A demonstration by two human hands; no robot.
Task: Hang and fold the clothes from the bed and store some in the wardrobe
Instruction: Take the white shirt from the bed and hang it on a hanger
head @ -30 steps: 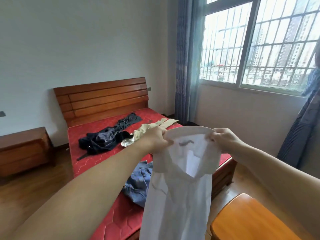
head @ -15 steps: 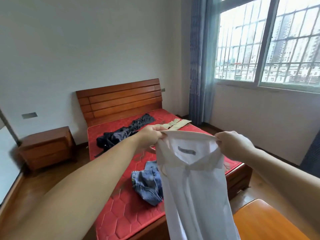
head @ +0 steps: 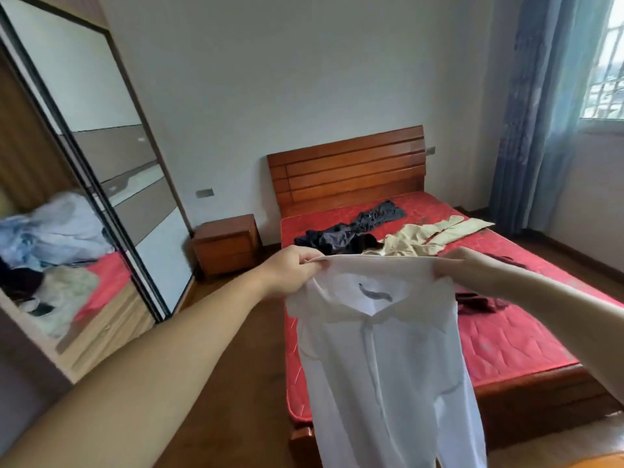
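The shirt held up in the near middle is plain white with a small grey label inside the collar. Behind it the mattress is bright red, quilted in a hexagon pattern, on a reddish-brown wooden bed frame. Far on it lie a black garment and a beige one; a dark maroon piece sits right. The curtain is blue-grey.

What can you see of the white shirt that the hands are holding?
The white shirt looks like thin, light fabric, with a collar, a dark label inside the neck and a closed front. It hangs upright in the air before the bed. The left hand and the right hand each grip its top edge at the shoulders.
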